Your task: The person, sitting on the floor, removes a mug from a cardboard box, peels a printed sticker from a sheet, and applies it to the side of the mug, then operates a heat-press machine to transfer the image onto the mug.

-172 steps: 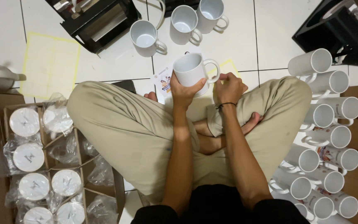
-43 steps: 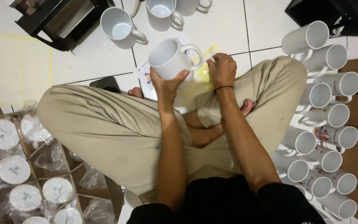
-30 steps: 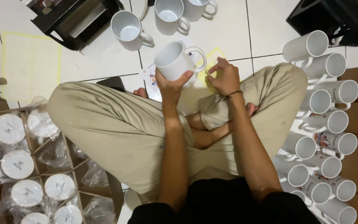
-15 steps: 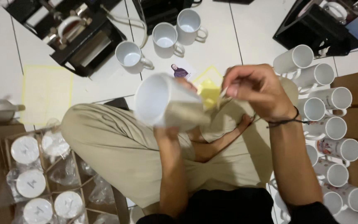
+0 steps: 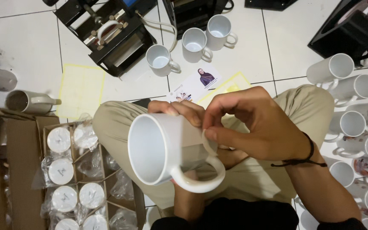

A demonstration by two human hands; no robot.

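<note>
I sit cross-legged on a white tiled floor. My left hand (image 5: 179,111) grips a plain white mug (image 5: 167,149) from behind, its mouth tilted toward me and its handle at the lower right. Only the fingers show over the mug's top; the palm is hidden. My right hand (image 5: 256,123), with a black cord on the wrist, pinches something small and pale against the mug's side near the handle. What it pinches is too small to tell.
Three white mugs (image 5: 194,42) stand on the floor ahead by a black press machine (image 5: 107,32). A printed paper sheet (image 5: 199,81) and yellow sheets (image 5: 81,89) lie nearby. Stacked mugs (image 5: 354,110) fill the right; a cardboard box (image 5: 71,179) of bagged mugs sits left.
The mug has come up from over my lap close to my face and tipped its mouth toward me. My right hand has moved onto its side.
</note>
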